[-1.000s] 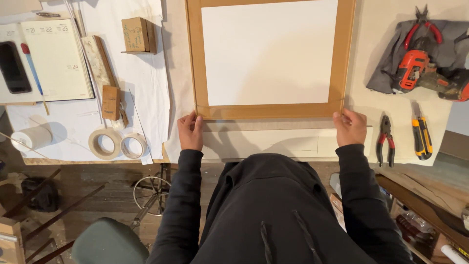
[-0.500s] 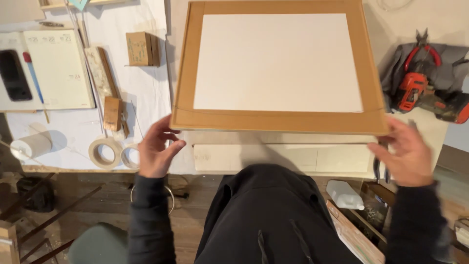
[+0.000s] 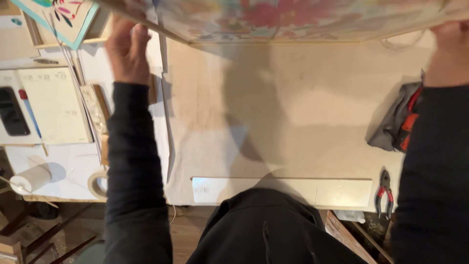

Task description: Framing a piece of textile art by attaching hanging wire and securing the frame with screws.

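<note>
Both hands, left (image 3: 128, 54) and right (image 3: 447, 51), clasp the flower-painted wooden-framed picture (image 3: 293, 19) by opposite edges, likely to keep it level above the paper-covered workbench (image 3: 293, 122).

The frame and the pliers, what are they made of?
The frame, lifted by the left hand and right hand, looks like pale bare wood around a painted flowery picture. The pliers look like dark metal with red, probably rubbery, grips.
</note>
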